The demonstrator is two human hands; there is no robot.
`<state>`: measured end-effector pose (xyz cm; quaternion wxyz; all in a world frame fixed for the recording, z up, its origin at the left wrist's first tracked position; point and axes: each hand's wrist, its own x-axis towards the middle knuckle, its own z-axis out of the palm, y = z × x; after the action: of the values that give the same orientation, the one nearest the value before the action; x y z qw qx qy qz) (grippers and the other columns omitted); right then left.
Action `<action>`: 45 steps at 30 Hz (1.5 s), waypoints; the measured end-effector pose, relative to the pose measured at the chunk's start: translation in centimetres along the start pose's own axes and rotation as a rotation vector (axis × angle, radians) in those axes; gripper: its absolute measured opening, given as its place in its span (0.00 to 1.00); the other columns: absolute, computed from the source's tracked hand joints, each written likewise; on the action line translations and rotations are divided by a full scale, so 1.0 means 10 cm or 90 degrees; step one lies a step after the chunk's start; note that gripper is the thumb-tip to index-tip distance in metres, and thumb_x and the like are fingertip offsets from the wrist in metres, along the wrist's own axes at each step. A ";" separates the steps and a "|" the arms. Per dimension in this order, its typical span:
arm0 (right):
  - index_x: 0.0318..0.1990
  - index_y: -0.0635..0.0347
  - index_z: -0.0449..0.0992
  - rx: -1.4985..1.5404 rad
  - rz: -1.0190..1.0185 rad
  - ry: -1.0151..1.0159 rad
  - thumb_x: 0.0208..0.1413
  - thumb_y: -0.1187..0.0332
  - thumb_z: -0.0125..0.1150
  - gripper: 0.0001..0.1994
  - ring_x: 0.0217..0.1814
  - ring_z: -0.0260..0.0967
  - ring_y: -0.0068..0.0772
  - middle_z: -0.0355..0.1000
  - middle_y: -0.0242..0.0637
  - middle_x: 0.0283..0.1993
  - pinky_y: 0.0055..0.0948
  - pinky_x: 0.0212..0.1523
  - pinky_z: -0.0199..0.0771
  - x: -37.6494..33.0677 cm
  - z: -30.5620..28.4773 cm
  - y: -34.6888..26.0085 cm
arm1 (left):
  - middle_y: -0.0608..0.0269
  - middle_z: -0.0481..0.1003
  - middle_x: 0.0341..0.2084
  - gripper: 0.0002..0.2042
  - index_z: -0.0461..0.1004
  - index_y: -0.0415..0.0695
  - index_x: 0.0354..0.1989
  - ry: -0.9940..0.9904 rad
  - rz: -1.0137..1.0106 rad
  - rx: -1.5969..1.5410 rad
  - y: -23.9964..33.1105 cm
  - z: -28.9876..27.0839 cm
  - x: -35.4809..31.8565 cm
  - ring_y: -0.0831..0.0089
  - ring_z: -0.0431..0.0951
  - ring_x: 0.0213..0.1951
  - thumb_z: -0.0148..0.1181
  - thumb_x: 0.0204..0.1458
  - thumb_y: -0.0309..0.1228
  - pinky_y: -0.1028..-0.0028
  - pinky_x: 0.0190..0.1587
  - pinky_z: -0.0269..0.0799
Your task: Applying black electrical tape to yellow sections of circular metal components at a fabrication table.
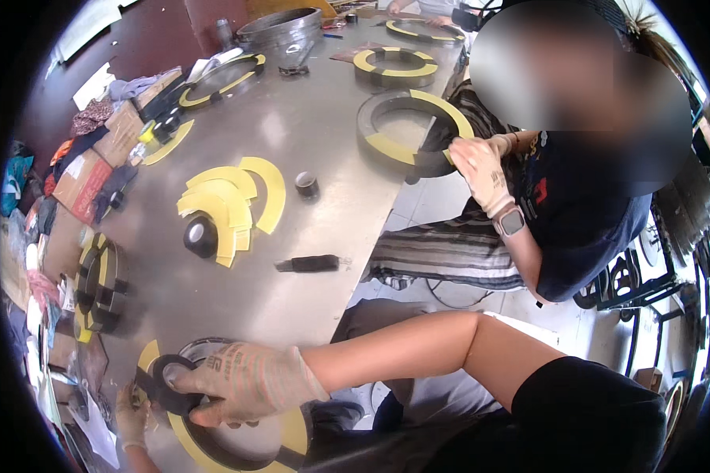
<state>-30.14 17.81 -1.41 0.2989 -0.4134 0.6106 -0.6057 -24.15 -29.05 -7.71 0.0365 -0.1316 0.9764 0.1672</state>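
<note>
My right hand (248, 382), in a pale glove, grips a roll of black tape (172, 384) over the near end of the table. Beneath it lies a large ring (292, 433) with yellow facing and black bands. At the ring's left side is my gloved left hand (131, 416), its fingers closed beside the black strip at the tape roll; what they pinch is too small to make out. Part of the ring is hidden under my right hand and forearm.
Yellow curved pieces (270, 193) lie mid-table with a tape roll (200, 236) on them. Nearby are a small roll (306, 184) and a black-wrapped tool (314, 263). At right, a co-worker's gloved hand (481, 173) touches another ring (386, 146). Cardboard and cloths (79, 185) crowd the left.
</note>
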 end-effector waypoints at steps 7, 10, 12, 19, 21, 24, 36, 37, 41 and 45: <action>0.57 0.61 0.67 -0.096 -0.011 0.037 0.64 0.56 0.56 0.22 0.34 0.76 0.47 0.75 0.42 0.28 0.42 0.39 0.76 -0.19 -0.22 -0.21 | 0.50 0.76 0.49 0.13 0.74 0.39 0.43 -0.106 0.162 0.389 -0.10 0.11 0.37 0.46 0.77 0.47 0.63 0.48 0.27 0.56 0.51 0.71; 0.57 0.62 0.67 -0.209 -0.057 0.128 0.63 0.56 0.56 0.22 0.37 0.77 0.51 0.76 0.48 0.30 0.45 0.40 0.75 -0.20 -0.32 0.01 | 0.44 0.75 0.53 0.17 0.74 0.38 0.51 -0.002 -0.132 0.178 0.28 0.20 0.21 0.43 0.74 0.55 0.58 0.52 0.28 0.57 0.58 0.68; 0.57 0.62 0.68 -0.345 -0.144 0.235 0.64 0.55 0.56 0.22 0.37 0.77 0.56 0.76 0.52 0.31 0.48 0.39 0.75 -0.10 -0.26 0.15 | 0.39 0.71 0.60 0.22 0.69 0.36 0.61 0.194 -0.060 0.254 -0.41 0.25 0.08 0.44 0.70 0.62 0.54 0.57 0.27 0.60 0.64 0.64; 0.56 0.60 0.71 -0.047 -0.116 0.280 0.61 0.47 0.63 0.27 0.36 0.78 0.38 0.79 0.45 0.37 0.39 0.36 0.77 -0.22 -0.87 0.27 | 0.50 0.75 0.55 0.16 0.75 0.36 0.55 0.492 0.210 -0.002 1.51 0.00 -0.18 0.58 0.75 0.55 0.58 0.58 0.20 0.65 0.58 0.71; 0.56 0.58 0.72 0.174 -0.069 0.208 0.58 0.46 0.66 0.28 0.42 0.74 0.27 0.77 0.36 0.42 0.31 0.41 0.76 -0.22 -1.02 0.28 | 0.53 0.75 0.45 0.19 0.78 0.43 0.50 0.418 0.465 0.132 2.58 0.03 -0.39 0.56 0.77 0.48 0.64 0.47 0.18 0.67 0.51 0.74; 0.53 0.59 0.75 0.117 0.049 0.243 0.55 0.53 0.71 0.25 0.45 0.71 0.21 0.75 0.29 0.42 0.26 0.46 0.73 -0.10 -0.85 0.28 | 0.63 0.74 0.41 0.19 0.76 0.49 0.45 0.467 0.561 0.330 3.00 0.20 -0.34 0.62 0.77 0.47 0.64 0.41 0.22 0.65 0.44 0.78; 0.73 0.75 0.46 -0.157 0.010 0.347 0.51 0.57 0.74 0.51 0.64 0.69 0.43 0.68 0.58 0.64 0.32 0.63 0.68 0.15 -0.73 0.91 | 0.55 0.73 0.39 0.32 0.72 0.42 0.51 0.324 -0.067 0.264 3.47 1.37 -1.87 0.56 0.75 0.44 0.65 0.50 0.58 0.60 0.47 0.75; 0.73 0.75 0.48 -0.226 0.018 0.339 0.51 0.54 0.72 0.51 0.68 0.67 0.49 0.66 0.60 0.66 0.35 0.65 0.67 0.18 -0.66 0.88 | 0.57 0.73 0.38 0.30 0.73 0.44 0.48 0.340 -0.094 0.246 3.54 1.47 -1.87 0.58 0.75 0.43 0.65 0.50 0.58 0.60 0.45 0.75; 0.72 0.73 0.50 -0.210 0.051 0.375 0.52 0.55 0.70 0.48 0.64 0.70 0.53 0.71 0.60 0.61 0.36 0.63 0.69 0.09 -0.57 0.81 | 0.64 0.72 0.34 0.26 0.74 0.49 0.42 0.372 -0.075 0.211 3.45 1.55 -1.89 0.62 0.76 0.38 0.64 0.49 0.59 0.61 0.40 0.74; 0.65 0.66 0.63 -0.266 0.048 0.367 0.58 0.65 0.68 0.31 0.50 0.72 0.32 0.74 0.43 0.54 0.31 0.55 0.72 -0.11 -0.47 0.69 | 0.64 0.73 0.34 0.26 0.74 0.48 0.42 0.367 0.133 0.153 2.92 1.47 -2.09 0.62 0.74 0.37 0.65 0.47 0.58 0.62 0.39 0.72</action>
<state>-34.69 20.61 -7.99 0.0455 -0.2550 0.7952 -0.5483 -11.48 7.59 -9.90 -0.2437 -0.0676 0.9674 0.0096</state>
